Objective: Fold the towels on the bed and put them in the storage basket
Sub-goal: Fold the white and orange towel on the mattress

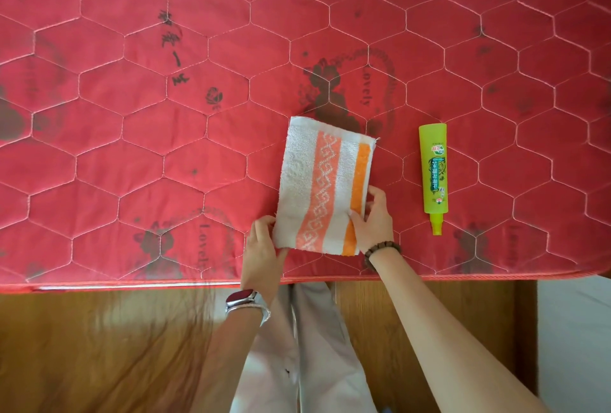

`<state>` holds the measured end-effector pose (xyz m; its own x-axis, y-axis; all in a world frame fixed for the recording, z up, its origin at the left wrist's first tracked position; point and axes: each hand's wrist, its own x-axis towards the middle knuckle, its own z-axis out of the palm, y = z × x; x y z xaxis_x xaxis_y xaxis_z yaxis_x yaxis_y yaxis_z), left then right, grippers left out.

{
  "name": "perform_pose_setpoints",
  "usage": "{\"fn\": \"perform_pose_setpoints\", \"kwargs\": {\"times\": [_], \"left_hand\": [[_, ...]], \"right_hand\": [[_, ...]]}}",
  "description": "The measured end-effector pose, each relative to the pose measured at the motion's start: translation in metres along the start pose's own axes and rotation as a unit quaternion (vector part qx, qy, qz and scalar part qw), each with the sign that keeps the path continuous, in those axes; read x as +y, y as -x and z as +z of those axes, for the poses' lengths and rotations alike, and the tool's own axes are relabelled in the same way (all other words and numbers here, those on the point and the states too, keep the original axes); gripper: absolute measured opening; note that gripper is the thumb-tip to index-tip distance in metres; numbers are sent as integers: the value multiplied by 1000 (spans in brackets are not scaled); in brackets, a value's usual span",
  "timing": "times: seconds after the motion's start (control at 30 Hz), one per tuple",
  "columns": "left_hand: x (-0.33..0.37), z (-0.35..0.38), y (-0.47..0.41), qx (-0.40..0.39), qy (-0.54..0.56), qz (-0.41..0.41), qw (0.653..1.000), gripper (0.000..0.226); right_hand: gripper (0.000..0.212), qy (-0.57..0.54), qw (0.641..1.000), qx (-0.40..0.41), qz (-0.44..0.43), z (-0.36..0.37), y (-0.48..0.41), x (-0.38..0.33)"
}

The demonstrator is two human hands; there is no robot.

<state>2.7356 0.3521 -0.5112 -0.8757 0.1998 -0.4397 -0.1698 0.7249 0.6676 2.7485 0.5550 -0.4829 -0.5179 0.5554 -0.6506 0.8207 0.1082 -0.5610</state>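
A folded white towel point(322, 184) with orange stripes lies near the front edge of the red quilted mattress point(165, 114). My left hand point(263, 249) pinches its near left corner, thumb on top. My right hand point(375, 219) grips the near right edge by the orange stripe, fingers curled over the cloth. A watch is on my left wrist and a bead bracelet on my right. No storage basket is in view.
A yellow-green tube point(434, 174) lies on the mattress to the right of the towel. The wooden bed frame point(99, 330) runs below the mattress edge, with my light trousers point(314, 346) against it. Pale floor point(575, 330) shows at the right.
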Motion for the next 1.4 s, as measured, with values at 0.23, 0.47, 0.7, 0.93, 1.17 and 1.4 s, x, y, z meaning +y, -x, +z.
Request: {"fn": "perform_pose_setpoints", "kwargs": {"times": [0.23, 0.47, 0.7, 0.93, 1.17, 1.4], "left_hand": [[-8, 4, 6, 23, -78, -25, 996, 39], [-19, -9, 5, 32, -61, 73, 995, 58], [-26, -18, 7, 42, -116, 145, 982, 44], [-1, -2, -20, -29, -319, 305, 897, 54], [3, 0, -33, -85, -391, 311, 862, 72], [34, 4, -92, -37, -367, 394, 842, 61]], "right_hand": [[49, 16, 999, 31, -39, 3, -1, 6], [56, 14, 997, 0, -75, -1, 4, 20], [57, -15, 997, -12, -75, 6, 2, 17], [54, -42, 995, 8, -91, 10, -7, -1], [74, 67, 987, 83, -121, 8, -10, -9], [58, 341, 870, 94, -343, 36, -29, -17]]}}
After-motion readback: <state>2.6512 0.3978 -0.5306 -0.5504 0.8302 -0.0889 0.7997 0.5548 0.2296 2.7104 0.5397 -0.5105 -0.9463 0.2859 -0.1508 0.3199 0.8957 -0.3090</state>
